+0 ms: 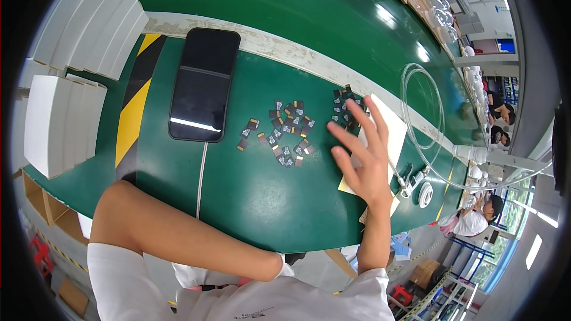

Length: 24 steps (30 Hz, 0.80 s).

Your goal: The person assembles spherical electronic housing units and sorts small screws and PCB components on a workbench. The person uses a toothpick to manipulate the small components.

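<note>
My right hand (pixel 367 163) reaches in above the right part of the bench, fingers spread and nothing held between them. Its fingertips are over or beside a cluster of small black memory cards (pixel 337 109), partly covered by the fingers; contact cannot be told. Left of that hand lies a loose scatter of more memory cards (pixel 288 131), some showing gold contacts, some a printed face. Under the hand is a pale yellow and white sheet (pixel 385 125). My left forearm (pixel 196 232) bends back toward my body, and the hand at its end is hidden against my white shirt.
A black smartphone (pixel 203 86) lies left of the cards, with a white cable (pixel 203 181) below it. White boxes (pixel 53 125) stack at far left. Clear tubing (pixel 441 122) coils at right, near a metal fitting (pixel 410 183) and white roll (pixel 425 194). Other people sit farther right.
</note>
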Each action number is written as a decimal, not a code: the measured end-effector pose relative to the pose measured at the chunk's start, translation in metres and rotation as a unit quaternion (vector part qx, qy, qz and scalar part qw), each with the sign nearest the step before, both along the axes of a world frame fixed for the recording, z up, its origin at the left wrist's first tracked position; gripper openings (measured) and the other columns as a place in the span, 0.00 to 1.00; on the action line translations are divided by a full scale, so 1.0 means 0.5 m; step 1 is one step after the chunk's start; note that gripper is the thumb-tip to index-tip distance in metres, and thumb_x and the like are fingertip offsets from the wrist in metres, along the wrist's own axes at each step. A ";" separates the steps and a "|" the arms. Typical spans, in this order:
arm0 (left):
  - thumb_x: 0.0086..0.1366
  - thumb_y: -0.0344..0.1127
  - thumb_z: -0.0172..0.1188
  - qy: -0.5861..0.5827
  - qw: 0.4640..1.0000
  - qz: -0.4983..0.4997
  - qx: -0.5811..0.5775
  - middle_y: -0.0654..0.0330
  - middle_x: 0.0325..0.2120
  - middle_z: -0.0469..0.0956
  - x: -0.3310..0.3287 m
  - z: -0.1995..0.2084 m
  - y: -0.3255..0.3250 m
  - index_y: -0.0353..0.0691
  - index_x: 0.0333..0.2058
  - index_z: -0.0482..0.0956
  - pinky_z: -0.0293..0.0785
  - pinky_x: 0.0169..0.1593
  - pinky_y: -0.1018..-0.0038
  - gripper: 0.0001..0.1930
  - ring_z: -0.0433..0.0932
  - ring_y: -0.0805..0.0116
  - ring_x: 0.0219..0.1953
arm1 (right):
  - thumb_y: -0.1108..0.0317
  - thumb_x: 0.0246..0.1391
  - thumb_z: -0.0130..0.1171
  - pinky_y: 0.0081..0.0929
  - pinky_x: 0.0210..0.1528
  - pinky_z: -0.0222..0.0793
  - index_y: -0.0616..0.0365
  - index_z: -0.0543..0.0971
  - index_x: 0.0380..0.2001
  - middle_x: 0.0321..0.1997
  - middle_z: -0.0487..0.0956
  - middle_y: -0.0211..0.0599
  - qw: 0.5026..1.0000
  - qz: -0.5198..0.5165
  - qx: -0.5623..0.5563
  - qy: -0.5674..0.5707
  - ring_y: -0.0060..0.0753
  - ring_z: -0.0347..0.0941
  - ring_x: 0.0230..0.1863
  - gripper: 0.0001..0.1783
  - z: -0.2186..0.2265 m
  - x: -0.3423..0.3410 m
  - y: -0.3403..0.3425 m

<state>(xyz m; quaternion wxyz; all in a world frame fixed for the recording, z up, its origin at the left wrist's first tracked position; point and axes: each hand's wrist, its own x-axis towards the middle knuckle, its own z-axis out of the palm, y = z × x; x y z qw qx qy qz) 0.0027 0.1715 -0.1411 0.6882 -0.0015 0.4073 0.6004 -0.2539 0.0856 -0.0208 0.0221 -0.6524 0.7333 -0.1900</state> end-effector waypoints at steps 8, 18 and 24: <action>0.73 0.41 0.45 -0.003 0.999 0.035 -0.032 0.55 0.65 0.66 0.003 0.001 -0.004 0.36 0.66 0.66 0.58 0.65 0.60 0.26 0.66 0.63 0.63 | 0.68 0.46 0.70 0.57 0.76 0.53 0.51 0.91 0.44 0.68 0.76 0.50 0.988 0.101 -0.002 -0.115 0.63 0.55 0.78 0.18 0.007 0.014 -0.003; 0.71 0.43 0.47 -0.005 0.995 0.078 -0.069 0.55 0.64 0.68 0.001 0.016 -0.013 0.39 0.65 0.68 0.59 0.65 0.60 0.26 0.66 0.63 0.63 | 0.67 0.48 0.69 0.57 0.76 0.53 0.51 0.91 0.43 0.68 0.75 0.51 0.993 0.053 -0.013 -0.103 0.63 0.56 0.77 0.16 0.003 0.023 -0.008; 0.69 0.43 0.50 0.071 0.969 0.194 -0.135 0.59 0.61 0.71 -0.013 0.066 -0.049 0.46 0.64 0.69 0.64 0.61 0.63 0.25 0.69 0.64 0.59 | 0.61 0.45 0.71 0.59 0.76 0.52 0.46 0.93 0.39 0.69 0.75 0.50 0.979 0.139 0.016 -0.150 0.64 0.56 0.77 0.15 0.011 0.030 -0.008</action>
